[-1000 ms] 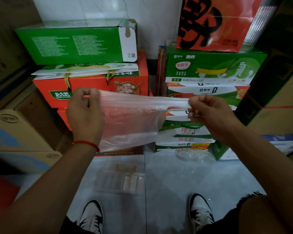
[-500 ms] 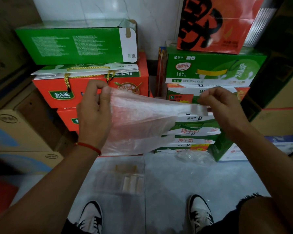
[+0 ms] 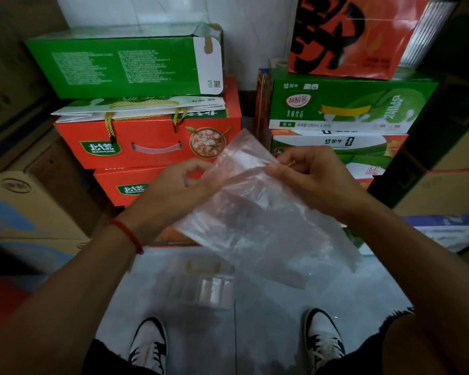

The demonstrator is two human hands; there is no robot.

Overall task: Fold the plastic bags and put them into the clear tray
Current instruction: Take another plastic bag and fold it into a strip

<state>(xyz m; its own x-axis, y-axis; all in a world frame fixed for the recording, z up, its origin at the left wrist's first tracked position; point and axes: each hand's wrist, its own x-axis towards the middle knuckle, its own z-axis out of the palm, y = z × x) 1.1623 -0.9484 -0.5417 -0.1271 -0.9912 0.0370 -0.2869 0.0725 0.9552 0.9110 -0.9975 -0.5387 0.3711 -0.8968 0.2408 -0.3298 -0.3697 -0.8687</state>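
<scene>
- I see the left hand (image 3: 173, 190) raised in front of the stacked cartons, fingers curled, pinching the left edge of the plastic bag (image 3: 255, 217) near its upper end.
- My right hand (image 3: 312, 177) sits just across from it, fingers curled over the bag's upper right edge and gripping it; the two hands are close together with the film between them.
- The bag is held in the air, tilted: its top corner points up toward the cartons, and the rest drapes down and to the right, below the right forearm.
- The bag is translucent and wrinkled; I cannot tell how many layers are folded together.
- The clear tray (image 3: 198, 288) lies on the grey floor (image 3: 268, 334) below the hands, between and ahead of the two shoes (image 3: 149, 345). Pale strips show inside its right part; what they are I cannot tell.
- A red string bracelet (image 3: 126, 234) is on the left wrist.
- Behind: a green carton (image 3: 125, 66) on top of an orange gift box (image 3: 152, 142) at left, and a green drink carton (image 3: 347, 104) at right.
</scene>
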